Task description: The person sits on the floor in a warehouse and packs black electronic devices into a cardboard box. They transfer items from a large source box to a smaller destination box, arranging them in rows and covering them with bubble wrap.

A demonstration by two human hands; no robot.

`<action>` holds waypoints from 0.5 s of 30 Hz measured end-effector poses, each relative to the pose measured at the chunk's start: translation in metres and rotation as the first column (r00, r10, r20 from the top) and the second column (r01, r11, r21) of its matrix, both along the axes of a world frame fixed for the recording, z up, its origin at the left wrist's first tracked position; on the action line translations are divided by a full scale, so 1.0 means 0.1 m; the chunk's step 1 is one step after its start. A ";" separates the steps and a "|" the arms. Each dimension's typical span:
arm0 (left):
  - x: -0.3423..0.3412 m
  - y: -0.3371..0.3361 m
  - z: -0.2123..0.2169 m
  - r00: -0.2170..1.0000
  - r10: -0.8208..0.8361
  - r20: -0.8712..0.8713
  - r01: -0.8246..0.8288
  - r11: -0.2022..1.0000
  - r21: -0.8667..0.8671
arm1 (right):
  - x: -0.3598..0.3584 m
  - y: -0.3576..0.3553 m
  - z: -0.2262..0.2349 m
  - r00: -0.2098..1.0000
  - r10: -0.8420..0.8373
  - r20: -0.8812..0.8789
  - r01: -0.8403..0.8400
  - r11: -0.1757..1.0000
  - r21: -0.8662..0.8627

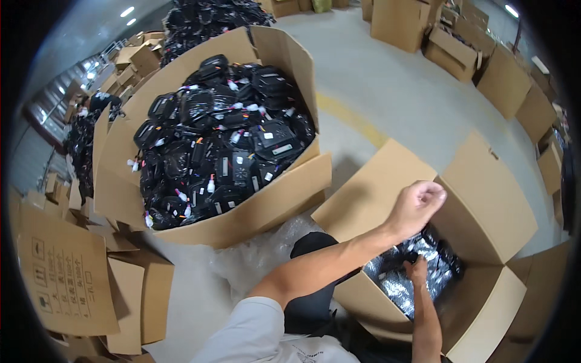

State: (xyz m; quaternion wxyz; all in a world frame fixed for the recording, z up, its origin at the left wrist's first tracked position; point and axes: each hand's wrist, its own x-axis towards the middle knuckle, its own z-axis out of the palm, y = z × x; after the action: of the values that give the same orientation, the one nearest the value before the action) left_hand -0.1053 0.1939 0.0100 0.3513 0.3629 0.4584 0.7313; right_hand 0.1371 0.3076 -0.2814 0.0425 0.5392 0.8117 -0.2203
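An open cardboard box [390, 305] stands low in front of me on the right. Inside it lie silvery bubble wrap [396, 290] and several black plastic-wrapped parts [449, 257]. My right hand [416, 270] reaches down into this box, its fingers closed round a small black wrapped part [411, 258]; they hide much of it. My left arm crosses over the box, and my left hand [422, 206] hovers above the flaps with its fingers curled in. Nothing shows in that hand.
A large carton [266, 206] at centre left is heaped with black bagged units with white connectors. Clear plastic film [254, 257] lies on the floor beside it. Printed cardboard [66, 272] stands at the left. More cartons [396, 24] and a black pile [200, 24] lie beyond.
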 end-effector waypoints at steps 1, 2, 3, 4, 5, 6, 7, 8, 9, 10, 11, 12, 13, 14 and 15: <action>-0.13 -0.13 0.01 0.999 0.034 -0.004 -0.034 0.999 -0.001 | -0.02 -0.01 0.07 0.976 0.125 -0.178 -0.138 0.988 -0.064; -0.31 -0.32 0.02 0.996 0.049 -0.076 -0.050 0.999 -0.009 | -0.15 -0.17 0.33 0.928 0.154 -0.338 -0.227 0.956 -0.187; -0.54 -0.61 0.11 0.983 0.017 -0.182 -0.043 0.990 -0.138 | -0.27 -0.27 0.63 0.940 0.228 -0.254 -0.288 0.929 -0.231; -0.82 -0.87 0.08 0.925 0.130 -0.357 -0.168 0.983 -0.077 | -0.35 -0.37 0.89 0.938 0.303 -0.165 -0.340 0.898 -0.280; -1.11 -1.14 0.06 0.829 0.237 -0.506 -0.273 0.962 0.003 | -0.33 -0.51 1.12 0.931 0.291 -0.219 -0.344 0.901 -0.264; -1.39 -1.46 0.34 0.520 0.273 -0.809 -0.471 0.882 -0.004 | -0.25 -0.63 1.35 0.927 0.262 -0.267 -0.328 0.912 -0.246; -1.71 -1.70 0.40 0.511 0.335 -0.791 -0.580 0.814 -0.030 | -0.27 -0.73 1.50 0.913 0.243 -0.326 -0.324 0.921 -0.219; -2.20 -2.01 0.35 0.174 0.376 -0.910 -0.614 0.764 0.198 | -0.21 -0.86 1.47 0.866 0.210 -0.454 -0.293 0.948 -0.120; -2.59 -2.38 0.37 -0.056 0.291 -0.955 -0.712 0.658 0.243 | -0.22 -1.00 1.52 0.842 0.149 -0.519 -0.266 0.951 -0.159; -2.93 -2.74 0.32 -0.145 0.150 -0.978 -0.846 0.493 0.201 | -0.24 -1.17 1.55 0.811 0.088 -0.578 -0.248 0.947 -0.204; -3.15 -2.90 0.32 -0.208 0.003 -0.978 -0.894 0.404 0.192 | -0.19 -1.31 1.48 0.792 0.114 -0.600 -0.252 0.956 -0.151; -3.34 -3.04 0.33 -0.253 -0.156 -0.955 -0.932 0.305 0.197 | -0.16 -1.45 1.40 0.770 0.142 -0.622 -0.260 0.960 -0.102; -3.55 -3.19 0.27 -0.333 -0.266 -0.905 -0.919 0.305 0.249 | -0.20 -1.58 1.37 0.796 0.104 -0.596 -0.230 0.963 -0.140; -3.77 -3.32 0.19 -0.403 -0.377 -0.834 -0.904 0.308 0.297 | -0.34 -1.73 1.56 0.862 0.088 -0.499 -0.165 0.980 -0.111; -3.90 -3.34 0.15 -0.445 -0.488 -0.750 -0.893 0.307 0.330 | -0.37 -1.76 1.59 0.853 0.142 -0.502 -0.168 0.986 -0.005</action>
State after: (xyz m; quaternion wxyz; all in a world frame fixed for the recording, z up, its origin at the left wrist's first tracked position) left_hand -0.4951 -0.1404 0.0246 -0.3657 0.3239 0.8586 -0.1556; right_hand 0.0997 0.1314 -0.1224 -0.1383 0.3955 0.8301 -0.3679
